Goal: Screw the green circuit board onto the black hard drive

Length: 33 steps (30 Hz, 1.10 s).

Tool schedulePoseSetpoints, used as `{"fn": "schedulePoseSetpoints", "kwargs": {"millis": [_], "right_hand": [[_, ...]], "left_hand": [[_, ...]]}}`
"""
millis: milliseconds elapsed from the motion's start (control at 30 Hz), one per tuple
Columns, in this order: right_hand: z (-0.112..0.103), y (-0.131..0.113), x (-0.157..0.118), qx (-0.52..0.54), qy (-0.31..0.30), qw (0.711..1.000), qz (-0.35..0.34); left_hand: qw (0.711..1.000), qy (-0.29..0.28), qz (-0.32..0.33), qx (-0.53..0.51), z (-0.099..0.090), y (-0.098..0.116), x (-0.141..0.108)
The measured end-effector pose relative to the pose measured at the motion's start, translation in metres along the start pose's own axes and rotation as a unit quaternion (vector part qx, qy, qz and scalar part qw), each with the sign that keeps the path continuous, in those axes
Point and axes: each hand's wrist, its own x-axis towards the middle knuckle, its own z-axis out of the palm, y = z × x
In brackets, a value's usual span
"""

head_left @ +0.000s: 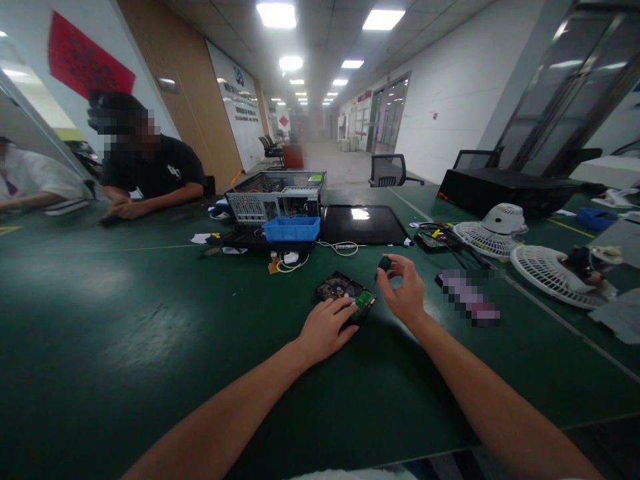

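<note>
A hard drive [340, 285] lies on the green table with its green circuit board facing up. My left hand [327, 328] grips its near edge, fingers lying over the board and thumb along the side, so part of the drive is hidden. In my right hand [406, 291] is a small screwdriver [384, 263] with a dark handle, pinched between thumb and fingers. Its thin shaft slants down to the right end of the board; whether the tip touches a screw is too small to tell.
Beyond the drive stand a blue tray [293, 229], an open computer case [275, 197] and a dark flat panel [364, 225]. A white cable [345, 248] lies nearby. To the right are a blurred phone-like object [467, 297] and fan parts [555, 273]. A person [150, 167] sits at far left.
</note>
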Motion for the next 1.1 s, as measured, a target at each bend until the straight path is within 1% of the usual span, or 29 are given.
{"fn": "schedulePoseSetpoints", "kwargs": {"millis": [167,300,467,567,667,767,900,1000,1100], "right_hand": [[-0.001,-0.0026,0.0013,-0.013,0.0,1.0,-0.019],[-0.002,-0.0056,0.0028,0.002,-0.01,0.999,-0.042],[-0.0014,-0.0061,0.0002,0.039,-0.038,0.998,-0.021],[0.0003,-0.0035,-0.0007,0.031,-0.028,0.999,-0.017],[0.0004,-0.0021,0.0009,0.015,-0.011,0.999,-0.032],[-0.0015,-0.0033,0.0026,0.014,-0.015,0.999,-0.039],[-0.0039,-0.0053,0.0023,0.018,-0.038,0.999,-0.019],[-0.0039,-0.0054,0.002,-0.008,-0.023,1.0,-0.003],[-0.0039,-0.0049,0.0028,-0.016,-0.012,1.0,-0.007]], "left_hand": [[1.0,-0.001,0.001,-0.001,-0.0009,0.0012,0.0003],[1.0,-0.007,-0.003,-0.003,-0.001,0.0012,0.0005],[1.0,-0.004,-0.004,-0.005,0.0009,-0.0005,0.0001],[1.0,-0.002,-0.001,-0.003,0.001,-0.0005,0.0002],[1.0,0.002,0.002,-0.002,-0.0002,0.0006,0.0004],[1.0,0.003,0.001,-0.002,-0.0019,0.0019,0.0006],[1.0,-0.001,-0.001,0.001,-0.004,0.0027,0.0009],[1.0,-0.006,-0.002,0.001,-0.0048,0.0029,0.0011],[1.0,-0.006,-0.002,-0.002,-0.0047,0.0031,0.0008]]}}
